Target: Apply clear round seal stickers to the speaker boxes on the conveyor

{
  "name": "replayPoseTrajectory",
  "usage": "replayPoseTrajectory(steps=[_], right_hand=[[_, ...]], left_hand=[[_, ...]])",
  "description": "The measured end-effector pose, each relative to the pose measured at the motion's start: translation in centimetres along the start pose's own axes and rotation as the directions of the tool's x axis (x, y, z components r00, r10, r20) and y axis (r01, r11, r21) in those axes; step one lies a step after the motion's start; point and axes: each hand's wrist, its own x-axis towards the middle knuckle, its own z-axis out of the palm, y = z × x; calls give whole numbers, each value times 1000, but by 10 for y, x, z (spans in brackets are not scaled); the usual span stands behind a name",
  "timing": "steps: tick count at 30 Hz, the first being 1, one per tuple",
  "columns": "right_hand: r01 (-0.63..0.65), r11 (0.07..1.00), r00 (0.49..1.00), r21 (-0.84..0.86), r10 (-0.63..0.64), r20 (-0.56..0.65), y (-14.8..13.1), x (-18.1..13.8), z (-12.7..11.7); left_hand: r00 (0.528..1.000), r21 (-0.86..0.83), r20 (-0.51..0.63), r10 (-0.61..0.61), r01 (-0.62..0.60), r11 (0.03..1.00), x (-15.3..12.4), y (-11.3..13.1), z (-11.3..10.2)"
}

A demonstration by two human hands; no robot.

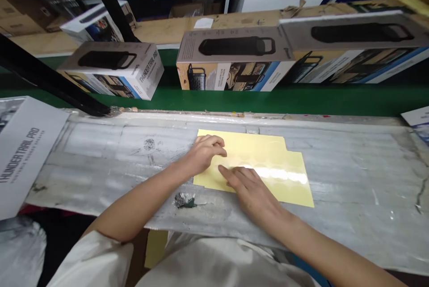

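Note:
A yellow backing sheet [295, 166] with clear round stickers in rows lies on the bench; more than one layer shows at its stepped edges. My left hand [207, 152] rests on the sheet's left end, fingers bent and slightly apart, with nothing visible between them. Just below and to the right, my right hand [250, 188] lies over the sheet's lower edge. One of its fingers points left along the surface, apart from the other bent fingers. Whether a fingertip has lifted a sticker is too small to tell. A bright strip of glare crosses the sheet.
The bench [351, 179] has a worn, film-covered top. Behind it, printed speaker boxes [234, 54] stand on a green strip [208, 101]. Another box [30, 153] stands at the left, near a slanting black post [53, 74]. A box corner [417, 119] shows at the right.

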Motion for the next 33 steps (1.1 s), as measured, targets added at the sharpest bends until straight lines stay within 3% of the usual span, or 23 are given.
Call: replayPoseTrajectory(steps=[6, 10, 14, 17, 19, 22, 25, 28, 30, 31, 33], right_hand=[[-4, 998, 997, -60, 0, -73, -6, 4, 0], [46, 986, 984, -158, -72, -161, -7, 3, -4], [60, 990, 974, -125, -86, -209, -6, 0, -1], [33, 999, 968, 25, -26, -251, -5, -4, 5], [-64, 977, 958, 206, 118, -263, -3, -6, 2], [-165, 859, 897, 485, 335, -289, 8, 3, -20], [-113, 757, 863, 644, 396, -313, 36, 39, -54], [-20, 792, 868, 610, 317, -383, 80, 95, -76], [43, 853, 871, 519, 223, -438, 111, 137, -79], [63, 881, 876, 468, 176, -449, 125, 156, -78], [69, 930, 894, 362, 104, -436, 148, 190, -73]], left_hand=[[997, 36, -33, 64, -63, 997, -5, -3, 2], [993, 99, -75, 94, -87, 991, -7, -5, 7], [984, 215, -80, 157, -137, 967, -9, -2, 8], [973, 346, -61, 224, -189, 919, -9, 1, 8], [966, 417, -35, 257, -219, 882, -9, 3, 9], [950, 451, 19, 312, -287, 845, -11, 4, 9], [920, 411, 44, 389, -371, 833, -6, -2, -2], [917, 326, -116, 381, -328, 887, 25, -18, -34], [901, 332, -340, 270, -153, 931, 61, -32, -65], [868, 354, -449, 212, -45, 934, 82, -39, -80], [827, 390, -547, 127, 118, 913, 122, -55, -105]])
